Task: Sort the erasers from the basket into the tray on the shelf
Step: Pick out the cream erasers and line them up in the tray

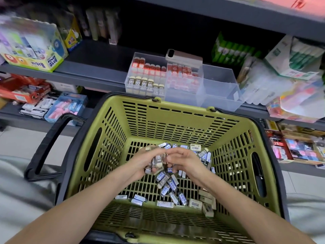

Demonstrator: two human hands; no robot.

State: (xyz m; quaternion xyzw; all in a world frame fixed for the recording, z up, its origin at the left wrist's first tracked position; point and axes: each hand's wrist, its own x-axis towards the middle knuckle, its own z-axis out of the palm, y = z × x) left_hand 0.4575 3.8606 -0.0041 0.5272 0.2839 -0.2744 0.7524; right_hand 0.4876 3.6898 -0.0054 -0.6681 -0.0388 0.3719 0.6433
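Head view: an olive-green slotted plastic basket [175, 120] with a black rim stands near. Many small rectangular erasers [167, 182] in blue, grey and beige paper sleeves lie loose on its floor, too blurred to count. The left hand [149, 162] grips a bundle of brown-sleeved erasers inside the basket. The right hand [184, 161] curls its fingers at this bundle; I cannot tell if it holds one. On the far grey shelf [98, 55], the clear plastic divided tray [219, 88] keeps six red-sleeved and six brown-sleeved erasers in its left compartment, some marked "2B". Far left, a yellow carton [35, 50] reads "POWER GLUE".
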